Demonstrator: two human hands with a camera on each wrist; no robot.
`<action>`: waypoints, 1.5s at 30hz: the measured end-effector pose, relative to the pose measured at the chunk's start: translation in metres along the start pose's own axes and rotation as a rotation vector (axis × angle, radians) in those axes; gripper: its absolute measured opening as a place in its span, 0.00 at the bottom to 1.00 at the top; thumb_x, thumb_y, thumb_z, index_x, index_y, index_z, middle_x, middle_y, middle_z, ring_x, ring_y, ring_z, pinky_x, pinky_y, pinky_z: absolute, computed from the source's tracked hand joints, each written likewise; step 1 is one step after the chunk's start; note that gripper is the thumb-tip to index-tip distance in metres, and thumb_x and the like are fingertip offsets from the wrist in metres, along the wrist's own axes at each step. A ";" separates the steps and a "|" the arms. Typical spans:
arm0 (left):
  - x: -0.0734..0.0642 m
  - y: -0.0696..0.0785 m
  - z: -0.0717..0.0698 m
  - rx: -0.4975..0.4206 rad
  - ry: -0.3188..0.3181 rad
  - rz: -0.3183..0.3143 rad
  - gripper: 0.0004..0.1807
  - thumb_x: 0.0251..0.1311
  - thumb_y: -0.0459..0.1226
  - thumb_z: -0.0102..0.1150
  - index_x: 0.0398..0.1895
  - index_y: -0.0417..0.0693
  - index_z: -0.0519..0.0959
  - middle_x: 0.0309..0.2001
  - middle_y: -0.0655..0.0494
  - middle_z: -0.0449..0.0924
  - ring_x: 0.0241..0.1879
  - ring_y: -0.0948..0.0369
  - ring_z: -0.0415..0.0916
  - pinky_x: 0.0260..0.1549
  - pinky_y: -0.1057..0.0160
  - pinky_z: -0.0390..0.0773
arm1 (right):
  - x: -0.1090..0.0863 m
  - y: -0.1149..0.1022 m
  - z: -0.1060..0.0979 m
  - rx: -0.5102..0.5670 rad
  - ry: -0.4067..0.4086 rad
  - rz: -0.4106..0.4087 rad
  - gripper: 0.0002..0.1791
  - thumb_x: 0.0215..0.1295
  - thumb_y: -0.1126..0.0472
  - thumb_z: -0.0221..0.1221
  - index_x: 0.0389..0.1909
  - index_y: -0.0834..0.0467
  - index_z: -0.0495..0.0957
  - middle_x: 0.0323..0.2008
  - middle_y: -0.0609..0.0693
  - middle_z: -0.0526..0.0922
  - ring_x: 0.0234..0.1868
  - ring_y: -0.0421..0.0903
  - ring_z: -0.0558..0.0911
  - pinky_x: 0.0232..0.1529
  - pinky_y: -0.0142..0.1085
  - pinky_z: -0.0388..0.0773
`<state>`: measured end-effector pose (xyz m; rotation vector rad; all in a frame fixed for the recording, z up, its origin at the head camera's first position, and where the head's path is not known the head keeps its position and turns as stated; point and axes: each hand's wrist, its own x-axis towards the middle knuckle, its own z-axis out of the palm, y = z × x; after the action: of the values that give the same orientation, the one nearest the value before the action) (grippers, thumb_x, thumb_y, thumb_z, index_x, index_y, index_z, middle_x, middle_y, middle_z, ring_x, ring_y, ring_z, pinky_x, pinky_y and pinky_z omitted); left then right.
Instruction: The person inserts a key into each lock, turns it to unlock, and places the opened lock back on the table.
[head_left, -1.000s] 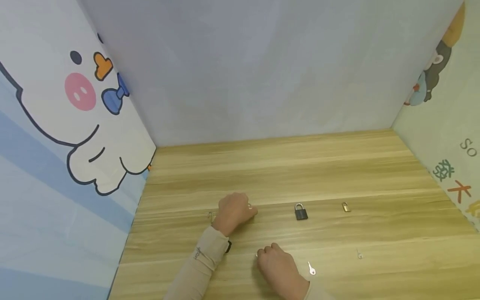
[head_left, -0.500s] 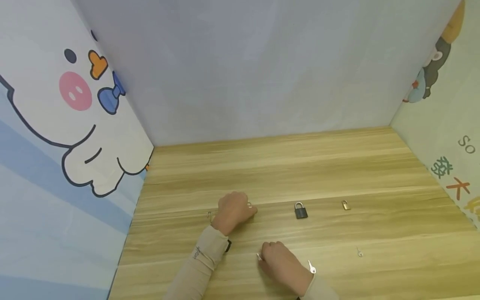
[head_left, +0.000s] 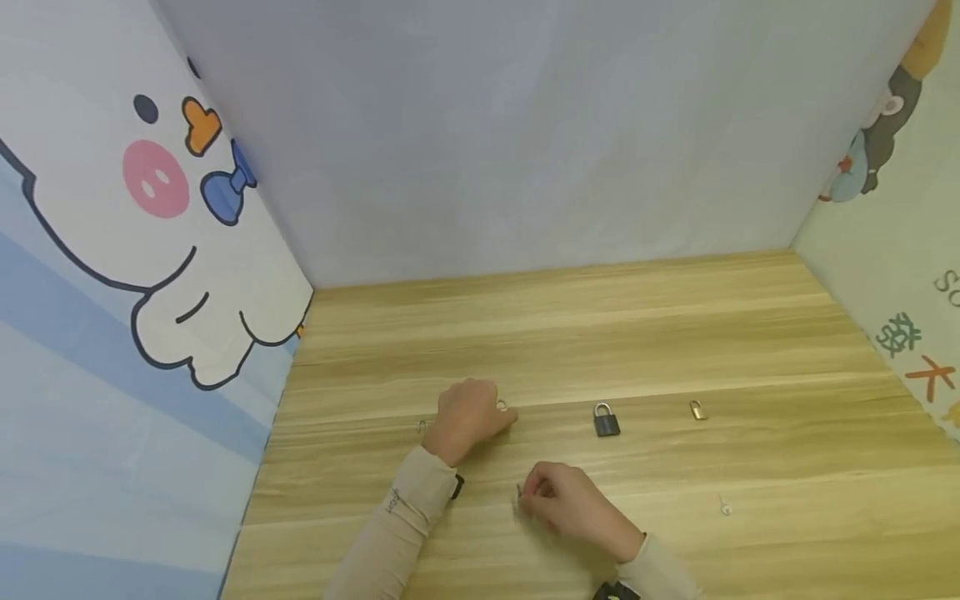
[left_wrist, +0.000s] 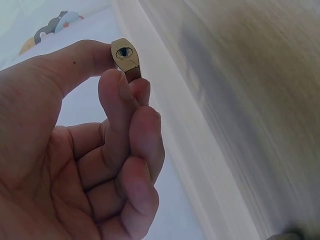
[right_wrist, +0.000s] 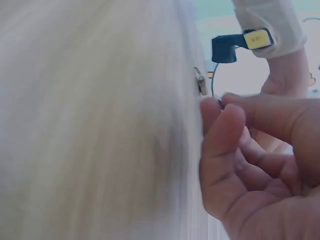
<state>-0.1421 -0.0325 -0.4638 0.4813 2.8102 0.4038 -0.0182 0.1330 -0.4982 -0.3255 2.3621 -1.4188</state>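
My left hand (head_left: pixel 471 419) pinches a small brass padlock (left_wrist: pixel 125 54) between thumb and fingers, its keyhole showing in the left wrist view. In the head view only its shackle (head_left: pixel 502 405) shows past the fingers. Lower and to the right, my right hand (head_left: pixel 573 502) pinches a small key (head_left: pixel 519 490) at its fingertips, apart from the padlock. Most of the key is hidden by the fingers. Just left of my left hand lies another padlock, its shackle (head_left: pixel 422 426) showing and its body covered by the hand.
A black padlock (head_left: pixel 607 421) and a small brass padlock (head_left: pixel 698 410) lie on the wooden table (head_left: pixel 570 333) to the right. Nearer the front right lies a loose key (head_left: pixel 725 505). Printed walls stand left and right, a plain grey one behind.
My right hand has turned and shifted slightly up and right, the key's tip now pointing away from me. Its forearm now covers a key seen earlier. The left hand stays put.
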 end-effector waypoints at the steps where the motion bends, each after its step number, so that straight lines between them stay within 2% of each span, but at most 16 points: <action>1: 0.000 0.000 0.000 -0.001 0.001 0.001 0.28 0.60 0.52 0.63 0.12 0.53 0.60 0.11 0.63 0.53 0.13 0.65 0.52 0.13 0.66 0.54 | 0.002 0.000 -0.002 0.029 0.014 0.008 0.05 0.69 0.62 0.62 0.33 0.58 0.78 0.24 0.47 0.80 0.20 0.40 0.76 0.21 0.33 0.74; 8: 0.000 -0.001 -0.004 -0.011 0.000 0.004 0.26 0.58 0.52 0.62 0.12 0.53 0.61 0.12 0.63 0.54 0.13 0.66 0.52 0.12 0.66 0.54 | 0.012 0.001 -0.008 0.173 0.162 0.012 0.05 0.67 0.65 0.62 0.36 0.63 0.80 0.29 0.52 0.84 0.24 0.45 0.81 0.27 0.35 0.80; 17: -0.002 -0.001 -0.009 -0.016 0.009 0.018 0.26 0.57 0.51 0.62 0.11 0.53 0.61 0.12 0.64 0.54 0.13 0.66 0.51 0.12 0.66 0.54 | 0.030 -0.001 -0.006 0.238 0.274 0.013 0.03 0.66 0.65 0.64 0.35 0.63 0.82 0.32 0.54 0.86 0.25 0.49 0.84 0.29 0.36 0.82; 32: -0.007 0.001 -0.014 -0.034 -0.003 0.042 0.25 0.56 0.48 0.61 0.10 0.54 0.59 0.09 0.65 0.51 0.12 0.67 0.47 0.12 0.68 0.50 | 0.048 0.000 -0.001 0.261 0.348 -0.009 0.03 0.66 0.67 0.64 0.36 0.64 0.81 0.32 0.55 0.86 0.25 0.49 0.84 0.29 0.37 0.81; 45: -0.008 0.000 -0.015 -0.005 0.023 0.026 0.26 0.57 0.48 0.63 0.09 0.54 0.60 0.10 0.65 0.51 0.12 0.66 0.48 0.12 0.67 0.50 | 0.056 -0.001 0.005 0.403 0.371 0.011 0.05 0.67 0.70 0.61 0.38 0.70 0.79 0.35 0.62 0.86 0.26 0.51 0.86 0.32 0.39 0.83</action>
<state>-0.1393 -0.0390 -0.4487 0.5154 2.8272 0.4243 -0.0669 0.1076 -0.5099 0.0666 2.2562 -2.0449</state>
